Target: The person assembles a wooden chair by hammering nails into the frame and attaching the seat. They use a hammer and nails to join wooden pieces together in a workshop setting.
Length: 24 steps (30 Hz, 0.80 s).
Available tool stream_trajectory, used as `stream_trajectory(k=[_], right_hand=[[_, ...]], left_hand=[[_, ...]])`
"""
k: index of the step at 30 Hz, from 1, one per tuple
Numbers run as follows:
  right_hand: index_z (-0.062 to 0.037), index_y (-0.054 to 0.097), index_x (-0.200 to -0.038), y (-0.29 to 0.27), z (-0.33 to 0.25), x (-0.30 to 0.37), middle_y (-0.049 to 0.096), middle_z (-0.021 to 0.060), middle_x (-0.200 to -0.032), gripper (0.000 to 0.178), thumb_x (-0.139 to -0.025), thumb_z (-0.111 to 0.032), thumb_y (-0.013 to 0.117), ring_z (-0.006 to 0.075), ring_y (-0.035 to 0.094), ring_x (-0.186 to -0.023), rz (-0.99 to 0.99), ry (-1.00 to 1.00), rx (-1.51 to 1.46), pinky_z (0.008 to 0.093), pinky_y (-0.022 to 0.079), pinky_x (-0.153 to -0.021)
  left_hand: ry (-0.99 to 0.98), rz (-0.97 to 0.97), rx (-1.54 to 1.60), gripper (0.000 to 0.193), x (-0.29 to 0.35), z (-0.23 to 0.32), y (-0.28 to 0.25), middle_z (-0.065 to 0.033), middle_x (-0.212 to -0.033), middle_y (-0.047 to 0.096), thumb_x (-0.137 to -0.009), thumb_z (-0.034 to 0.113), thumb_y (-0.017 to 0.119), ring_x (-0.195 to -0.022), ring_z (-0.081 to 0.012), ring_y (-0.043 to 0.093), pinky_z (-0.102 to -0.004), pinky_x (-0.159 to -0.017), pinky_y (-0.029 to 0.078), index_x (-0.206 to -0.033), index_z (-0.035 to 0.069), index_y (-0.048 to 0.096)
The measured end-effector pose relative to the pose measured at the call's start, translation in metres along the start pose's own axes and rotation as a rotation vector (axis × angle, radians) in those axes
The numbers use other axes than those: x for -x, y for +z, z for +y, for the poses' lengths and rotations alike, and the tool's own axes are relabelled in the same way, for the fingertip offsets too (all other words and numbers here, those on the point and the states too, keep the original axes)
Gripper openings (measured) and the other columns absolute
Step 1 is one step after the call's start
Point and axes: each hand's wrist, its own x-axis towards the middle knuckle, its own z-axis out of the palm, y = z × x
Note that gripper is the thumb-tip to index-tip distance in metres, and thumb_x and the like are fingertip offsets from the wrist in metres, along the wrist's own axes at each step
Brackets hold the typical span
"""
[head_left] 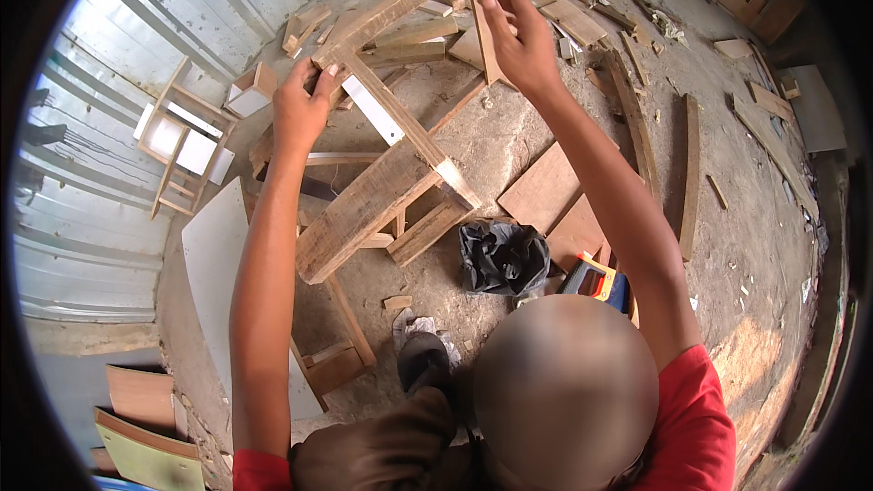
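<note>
Head view showed the left hand [300,105] clamped on the frame [382,173] corner at ten o'clock, the right hand [518,41] pinching its board [486,9] at twelve; stiff, heavy-looking timber, best gripped by rails.

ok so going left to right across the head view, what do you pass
small wooden stool frame → left hand on the wooden frame → right hand → long curved plank → grey board
</note>
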Motion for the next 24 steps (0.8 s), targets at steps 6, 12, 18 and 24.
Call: stream_trajectory(k=[6,12,18,24], right_hand=[[0.0029,0.060,-0.118,-0.062,0.029,0.113,0.070,0.0131,-0.102,0.032,-0.103,-0.025,0.058,0.0181,0.067,-0.096,-0.010,0.301,-0.168,0.0329,0.053,-0.085],[0.0053,0.059,-0.114,-0.077,0.037,0.195,0.068,0.0090,-0.093,0.028,-0.104,-0.021,0.057,0.0146,0.065,-0.084,-0.065,0.593,-0.291,0.0302,0.053,-0.078],[0.0062,0.059,-0.112,-0.074,0.033,0.231,0.067,0.0095,-0.095,0.027,-0.104,-0.019,0.057,0.0148,0.065,-0.087,-0.133,0.643,-0.340,0.0302,0.053,-0.078],[0.0057,0.058,-0.116,-0.096,0.020,0.244,0.068,0.0089,-0.095,0.028,-0.103,-0.019,0.057,0.0143,0.065,-0.087,-0.110,0.688,-0.283,0.0297,0.053,-0.077]], left_hand=[[0.060,-0.052,0.041,0.031,-0.004,0.013,0.002,-0.0171,-0.098,0.074,-0.098,0.024,0.064,-0.090,-0.0239,0.072,-0.0330,-0.079,0.052,-0.111,-0.004,0.062],[0.040,-0.078,-0.125,0.036,0.002,0.042,0.020,-0.0210,-0.103,0.072,-0.099,0.028,0.062,-0.097,-0.0289,0.071,-0.0361,-0.084,0.052,-0.115,-0.004,0.061],[0.022,-0.120,-0.066,0.043,0.000,0.043,0.017,-0.0215,-0.107,0.072,-0.099,0.033,0.062,-0.102,-0.0285,0.070,-0.0367,-0.088,0.052,-0.122,-0.004,0.059],[0.077,-0.089,-0.082,0.051,-0.012,0.029,0.011,-0.0194,-0.124,0.064,-0.097,0.034,0.065,-0.117,-0.0273,0.061,-0.0386,-0.097,0.047,-0.134,0.002,0.051]])
